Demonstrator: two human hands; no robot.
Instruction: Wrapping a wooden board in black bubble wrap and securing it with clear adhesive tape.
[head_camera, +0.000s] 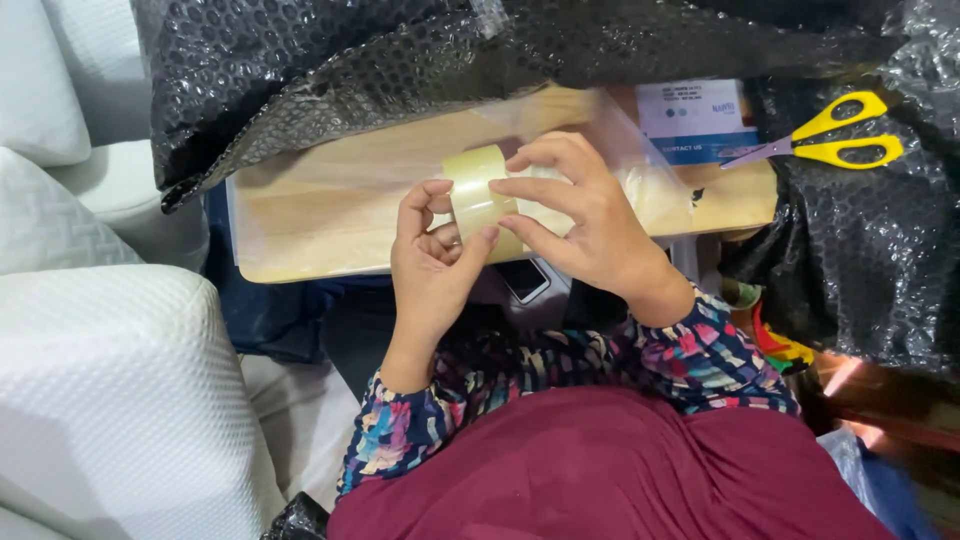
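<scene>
A roll of clear yellowish packing tape (473, 181) is held between both hands above a light wooden board (330, 205). My left hand (432, 262) grips the roll from below, thumb on its lower edge. My right hand (580, 215) covers the roll's right side, fingertips pressing on its rim. The board sits inside a clear plastic bag (640, 150) across my lap. Both sleeves are multicoloured patterned fabric.
Black bubble wrap (400, 60) drapes over the far side of the board and hangs down at the right. Yellow-handled scissors (825, 140) lie on it at upper right, beside a white and blue card (695, 115). A phone (524, 279) lies under my hands. White quilted cushions (100, 370) fill the left.
</scene>
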